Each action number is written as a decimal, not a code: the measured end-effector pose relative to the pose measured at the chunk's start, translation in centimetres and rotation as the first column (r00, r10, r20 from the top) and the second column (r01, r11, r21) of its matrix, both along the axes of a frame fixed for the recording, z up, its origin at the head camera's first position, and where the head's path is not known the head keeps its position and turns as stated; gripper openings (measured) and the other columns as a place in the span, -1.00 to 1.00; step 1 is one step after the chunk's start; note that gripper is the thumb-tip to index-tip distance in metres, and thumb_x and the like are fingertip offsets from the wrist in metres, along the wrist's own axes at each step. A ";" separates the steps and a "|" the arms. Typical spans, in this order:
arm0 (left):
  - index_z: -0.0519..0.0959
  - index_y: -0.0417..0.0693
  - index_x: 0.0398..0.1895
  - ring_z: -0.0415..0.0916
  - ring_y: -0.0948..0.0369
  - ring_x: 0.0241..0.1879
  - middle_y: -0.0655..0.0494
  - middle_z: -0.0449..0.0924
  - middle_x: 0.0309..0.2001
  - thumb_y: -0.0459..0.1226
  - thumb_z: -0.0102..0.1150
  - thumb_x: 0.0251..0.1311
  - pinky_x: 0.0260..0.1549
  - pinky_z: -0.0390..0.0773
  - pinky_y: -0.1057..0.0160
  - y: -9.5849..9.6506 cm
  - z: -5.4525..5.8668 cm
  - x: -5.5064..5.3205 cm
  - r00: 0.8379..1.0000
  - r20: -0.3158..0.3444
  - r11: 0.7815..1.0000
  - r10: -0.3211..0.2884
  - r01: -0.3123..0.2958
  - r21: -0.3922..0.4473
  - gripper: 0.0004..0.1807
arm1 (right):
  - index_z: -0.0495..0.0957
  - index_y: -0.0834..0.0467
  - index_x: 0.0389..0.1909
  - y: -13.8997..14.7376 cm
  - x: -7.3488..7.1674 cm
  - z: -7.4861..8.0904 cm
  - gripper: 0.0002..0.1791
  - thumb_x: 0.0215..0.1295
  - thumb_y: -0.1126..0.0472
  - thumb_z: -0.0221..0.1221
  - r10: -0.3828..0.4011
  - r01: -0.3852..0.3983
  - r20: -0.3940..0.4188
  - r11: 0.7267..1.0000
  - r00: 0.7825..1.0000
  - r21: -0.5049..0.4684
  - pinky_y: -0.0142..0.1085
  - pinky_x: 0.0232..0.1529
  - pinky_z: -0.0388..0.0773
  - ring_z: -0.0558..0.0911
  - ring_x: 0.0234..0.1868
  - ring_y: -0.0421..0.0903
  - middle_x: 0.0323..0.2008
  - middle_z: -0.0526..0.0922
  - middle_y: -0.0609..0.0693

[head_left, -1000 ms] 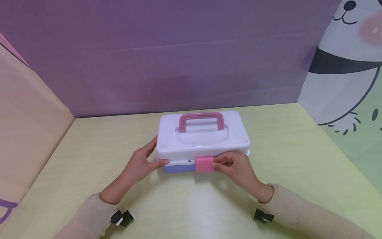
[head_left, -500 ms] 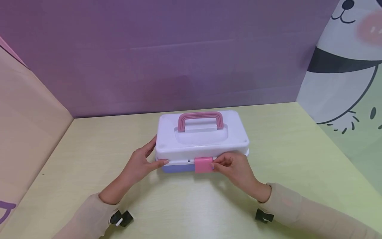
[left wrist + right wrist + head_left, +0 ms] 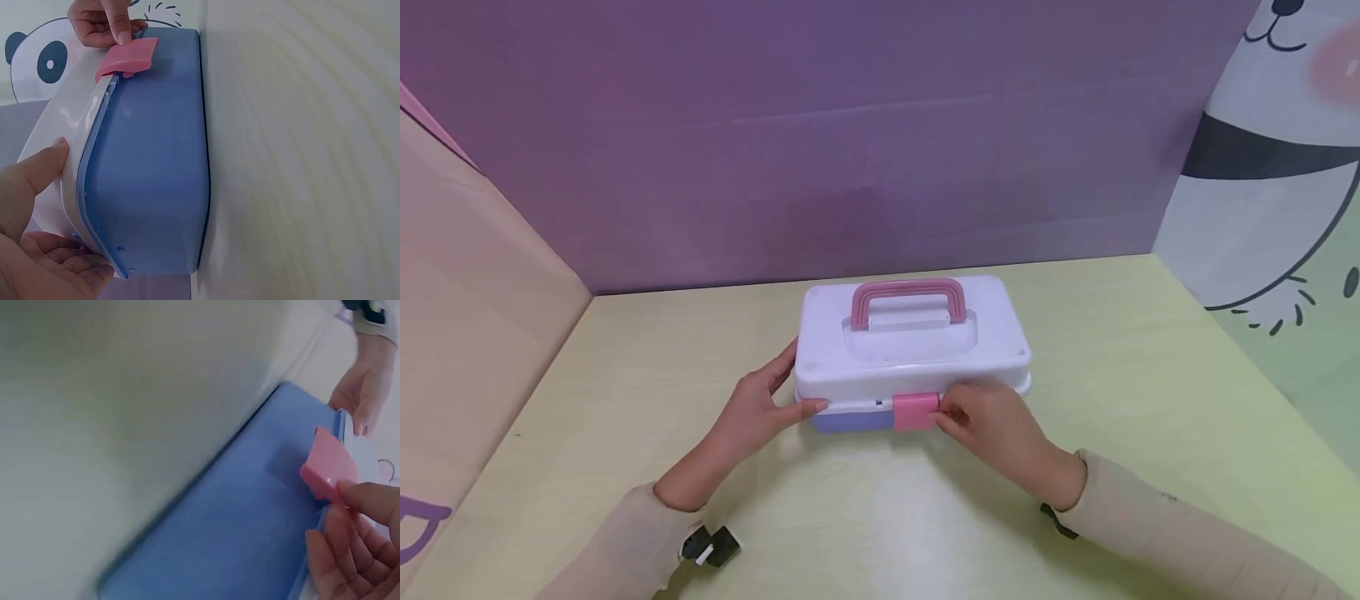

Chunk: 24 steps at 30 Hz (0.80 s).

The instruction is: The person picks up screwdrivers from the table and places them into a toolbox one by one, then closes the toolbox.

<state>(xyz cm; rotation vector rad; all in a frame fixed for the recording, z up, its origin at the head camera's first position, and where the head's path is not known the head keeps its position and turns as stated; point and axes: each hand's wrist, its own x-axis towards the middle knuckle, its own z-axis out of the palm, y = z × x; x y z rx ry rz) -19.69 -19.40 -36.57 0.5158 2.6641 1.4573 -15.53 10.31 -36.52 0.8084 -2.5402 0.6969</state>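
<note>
A plastic storage box with a white lid (image 3: 823,325), a blue base (image 3: 150,169) and a pink carrying handle (image 3: 908,288) stands on the table, its lid down. My left hand (image 3: 748,421) grips the box's left end, thumb on the lid's front rim and fingers round the side, partly hidden in the head view. At the front, my right hand (image 3: 1000,429) pinches the right edge of the pink latch (image 3: 914,412) between thumb and fingers. Both wrist views show this latch tilted outward, its lower edge standing off the blue wall.
The pale wooden table (image 3: 850,533) extends around the box. A purple panel (image 3: 850,167) rises close behind it, with a beige panel (image 3: 467,275) at the left and a panda-printed panel (image 3: 1262,217) at the right. Dark wrist devices (image 3: 711,546) sit at the sleeves.
My right hand has rolled over slightly, so its back now faces up more and its wrist device is mostly hidden. The latch's lower edge looks slightly raised. The left hand keeps its place.
</note>
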 end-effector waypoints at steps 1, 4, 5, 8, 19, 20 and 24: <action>0.05 -0.13 0.45 0.08 0.04 0.39 -0.03 0.08 0.42 -0.17 0.44 -0.05 0.27 0.23 0.13 0.0 0.0 0.0 1.000 0.001 1.000 0.001 -0.001 -0.001 0.03 | 0.45 0.10 -0.64 0.0 0.0 0.0 -0.71 -0.06 0.27 0.43 -0.010 0.012 -0.054 1.000 0.998 0.028 -0.51 -0.60 0.35 0.37 -0.61 -0.30 -0.67 0.44 -0.19; 0.04 -0.13 0.45 0.08 0.04 0.39 -0.03 0.07 0.43 -0.17 0.44 -0.05 0.27 0.24 0.13 0.0 0.1 0.0 1.000 0.005 1.000 0.005 -0.005 -0.008 0.03 | 0.36 0.10 -0.61 -0.1 0.1 -0.1 -0.61 -0.13 0.24 0.47 -0.032 0.047 -0.186 0.996 0.982 0.079 -0.49 -0.63 0.27 0.32 -0.61 -0.27 -0.66 0.34 -0.17; 0.04 -0.13 0.45 0.07 0.03 0.39 -0.03 0.07 0.43 -0.16 0.44 -0.04 0.27 0.24 0.13 0.0 0.1 0.0 1.000 0.008 1.000 0.006 -0.006 -0.009 0.03 | 0.35 0.11 -0.60 -0.2 0.1 -0.2 -0.59 -0.15 0.23 0.48 -0.035 0.054 -0.214 0.995 0.976 0.086 -0.48 -0.62 0.28 0.33 -0.60 -0.26 -0.65 0.33 -0.16; 0.04 -0.13 0.45 0.07 0.02 0.39 -0.03 0.06 0.43 -0.16 0.44 -0.04 0.27 0.24 0.10 0.1 0.1 0.0 1.000 0.016 1.000 0.010 -0.010 -0.011 0.03 | 0.36 0.15 -0.53 -0.2 0.2 -0.2 -0.56 -0.22 0.24 0.52 -0.019 0.048 -0.284 0.994 0.959 0.094 -0.43 -0.56 0.36 0.39 -0.54 -0.19 -0.57 0.38 -0.10; 0.04 -0.13 0.46 0.08 0.01 0.39 -0.04 0.06 0.43 -0.14 0.44 -0.05 0.28 0.24 0.05 0.1 0.1 0.0 1.000 0.024 1.000 0.018 -0.017 -0.018 0.04 | 0.43 0.24 -0.12 -0.4 -0.2 -0.2 -0.25 -0.43 0.20 0.59 -0.022 0.077 -0.493 0.993 0.870 0.092 0.03 -0.01 0.40 0.43 -0.13 0.13 -0.15 0.47 0.15; 0.04 -0.13 0.46 0.08 0.01 0.39 -0.04 0.06 0.43 -0.14 0.44 -0.05 0.28 0.24 0.05 0.1 0.1 0.0 1.000 0.026 1.000 0.018 -0.017 -0.018 0.04 | 0.42 0.25 -0.10 -0.5 -0.2 -0.2 -0.23 -0.43 0.20 0.59 -0.026 0.079 -0.493 0.993 0.870 0.087 0.08 0.02 0.39 0.43 -0.10 0.14 -0.14 0.47 0.15; 0.04 -0.14 0.46 0.07 0.01 0.39 -0.04 0.06 0.43 -0.14 0.44 -0.04 0.27 0.24 0.06 0.1 0.1 0.0 1.000 0.024 1.000 0.017 -0.016 -0.016 0.04 | 0.41 0.30 -0.04 -0.7 -0.1 -0.2 -0.17 -0.44 0.20 0.59 -0.037 0.091 -0.494 0.992 0.869 0.086 0.12 0.03 0.42 0.47 -0.10 0.14 -0.13 0.49 0.16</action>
